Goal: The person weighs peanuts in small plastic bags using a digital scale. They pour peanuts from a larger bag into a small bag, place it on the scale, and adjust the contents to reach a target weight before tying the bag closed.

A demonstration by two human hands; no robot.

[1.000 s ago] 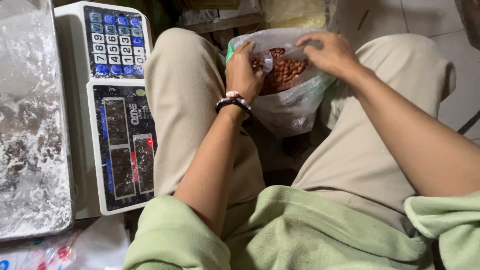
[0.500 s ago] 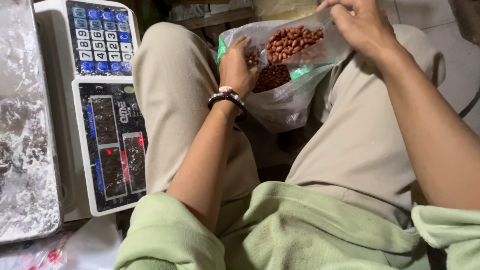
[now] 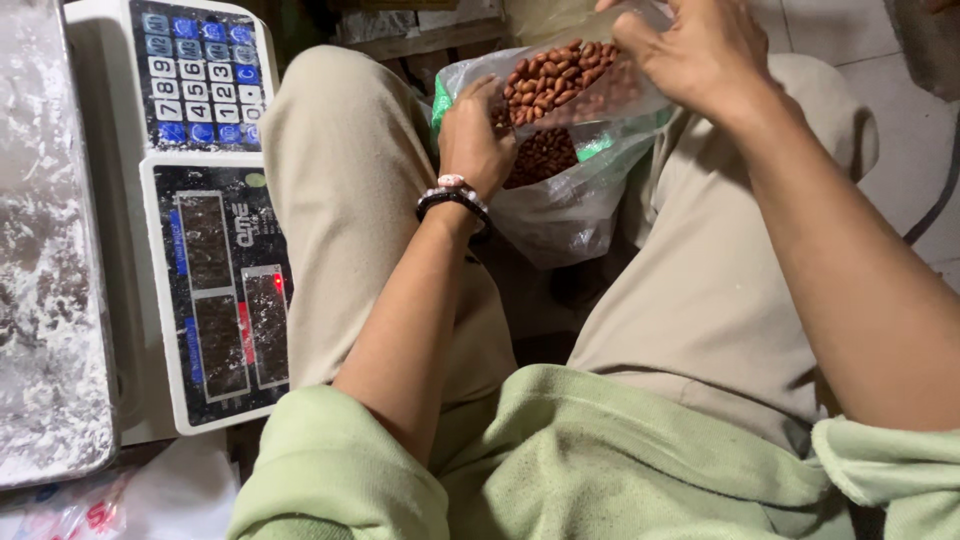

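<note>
The person is sitting with knees apart, and a large plastic bag (image 3: 575, 215) is resting between the thighs, partly filled with reddish-brown peanuts (image 3: 540, 160). The left hand (image 3: 475, 135) is reaching into the mouth of this bag, fingers curled over its near rim and closed on the plastic there, though the fingertips are hidden inside. A beaded bracelet (image 3: 452, 195) is sitting on that wrist. The right hand (image 3: 700, 50) is gripping a small clear bag (image 3: 580, 80) just above the big one, fingers clamped on its upper edge; this small bag is tilting and is holding a heap of the same peanuts against its clear wall. The two bags are touching or nearly so where the small one is hanging over the large one's opening. Beige trousers (image 3: 350, 180) are covering both legs, and a light green shirt (image 3: 560, 460) is filling the lower part of the view. To the left, a white electronic scale (image 3: 200, 200) is lying with its blue and white keypad and dark display panels facing up, and its metal weighing pan (image 3: 45, 250) is looking dusted with white powder.
</note>
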